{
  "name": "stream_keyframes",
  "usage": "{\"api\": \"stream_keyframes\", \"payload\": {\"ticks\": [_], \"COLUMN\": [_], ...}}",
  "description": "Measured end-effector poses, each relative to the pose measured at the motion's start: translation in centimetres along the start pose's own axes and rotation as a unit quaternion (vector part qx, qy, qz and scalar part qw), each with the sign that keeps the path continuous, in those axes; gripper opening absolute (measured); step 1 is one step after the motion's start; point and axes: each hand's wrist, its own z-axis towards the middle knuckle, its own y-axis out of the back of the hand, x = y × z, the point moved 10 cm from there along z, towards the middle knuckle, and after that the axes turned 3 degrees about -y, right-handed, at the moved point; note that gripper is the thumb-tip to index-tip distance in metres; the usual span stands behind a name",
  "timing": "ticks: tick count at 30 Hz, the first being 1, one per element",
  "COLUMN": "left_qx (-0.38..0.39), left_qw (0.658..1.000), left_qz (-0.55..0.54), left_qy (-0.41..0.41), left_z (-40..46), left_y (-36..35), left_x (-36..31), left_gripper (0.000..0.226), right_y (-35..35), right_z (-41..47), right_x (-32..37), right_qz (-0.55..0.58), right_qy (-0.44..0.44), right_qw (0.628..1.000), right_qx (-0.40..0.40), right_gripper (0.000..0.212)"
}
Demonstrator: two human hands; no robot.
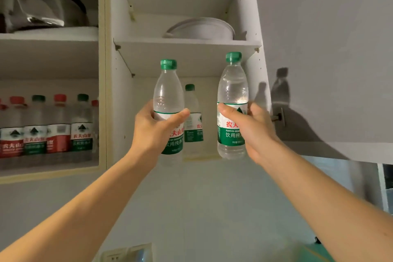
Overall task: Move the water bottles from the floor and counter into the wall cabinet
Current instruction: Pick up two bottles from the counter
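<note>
Left hand (152, 128) curled around bottle A (169, 100), right hand (253, 127) curled around bottle B (232, 100), both upright before the open cabinet (121, 91), 1 bottle (192, 121) standing inside on its lower shelf, more bottles (46, 127) in the left compartment, door (319, 49) swung right.

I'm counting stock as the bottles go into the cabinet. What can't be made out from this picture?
- Head view: the bottle on the lower shelf stands partly behind the left-hand bottle; any others behind are hidden.
- The row of bottles in the left compartment is blurred and cut off by the frame edge, so no full count.
- The left hand and right hand cover parts of both labels.
</note>
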Motion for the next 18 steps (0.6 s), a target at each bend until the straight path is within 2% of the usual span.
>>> {"api": "stream_keyframes", "payload": {"ticks": [6,8,12,18], "left_qx": [-0.072,-0.079,-0.05,0.005], "left_qw": [0.993,0.99,0.988,0.981], "left_qz": [0.051,0.072,0.118,0.191], "left_qy": [0.083,0.09,0.085,0.041], "left_z": [3.3,4.2,5.4,6.3], "left_y": [-0.2,-0.9,-3.6,-7.8], "left_x": [5.1,6.1,7.7,10.2], "left_gripper": [0.036,0.044,0.053,0.075], "right_y": [2.1,2.9,3.3,3.3], "right_z": [5.4,6.9,9.2,10.9], "right_x": [-3.7,-5.0,-6.4,-8.1], "right_qz": [-0.068,-0.065,-0.077,-0.175], "right_qy": [-0.025,-0.036,-0.025,0.036], "right_qw": [0.997,0.996,0.996,0.983], "right_qx": [-0.034,-0.047,-0.047,-0.037], "right_gripper": [0.032,0.033,0.031,0.023]}}
